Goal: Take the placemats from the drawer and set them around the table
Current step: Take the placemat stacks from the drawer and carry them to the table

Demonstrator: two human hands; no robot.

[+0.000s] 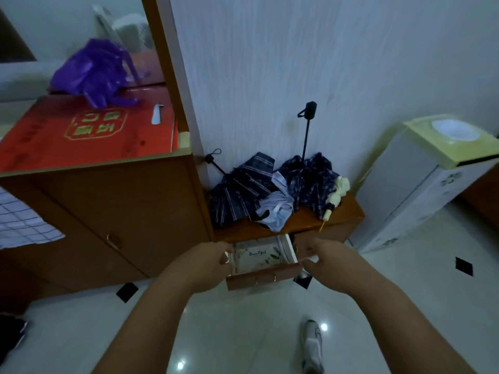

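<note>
Both hands reach into the open drawer (263, 276): left hand (213, 259) and right hand (321, 253) each grasp an edge of the placemats (260, 256).

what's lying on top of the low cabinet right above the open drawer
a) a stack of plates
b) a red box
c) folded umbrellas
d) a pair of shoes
c: dark striped and plaid folded umbrellas lie heaped on the low cabinet, directly above the open drawer that both hands reach into.
</note>
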